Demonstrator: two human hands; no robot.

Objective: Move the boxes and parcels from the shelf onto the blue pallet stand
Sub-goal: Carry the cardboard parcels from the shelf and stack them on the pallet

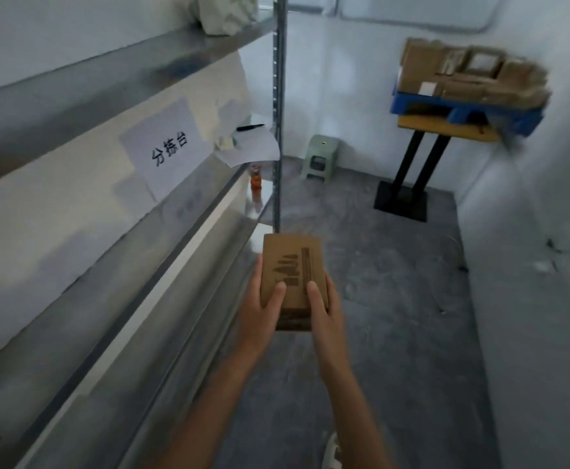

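Held box: small brown cardboard box (290,275) with dark printed marks on top, carried in the air above the grey floor (395,316), just beside the shelf edge.
Left hand (261,308): curled round the box's left side, thumb lying on top.
Right hand (324,309): curled round the box's right side, thumb on top.
Shelf (114,106): metal, on the left; paper sign (166,147) with black characters leaning at the back, black pen (250,127) and loose papers at the far end, small orange bottle (255,180) one level lower.
Blue pallet stand (466,111): far right, well apart from the hands, on black legs; stacked brown boxes (462,74) on it, blurred.
Green stool (320,157): on the floor by the far wall.
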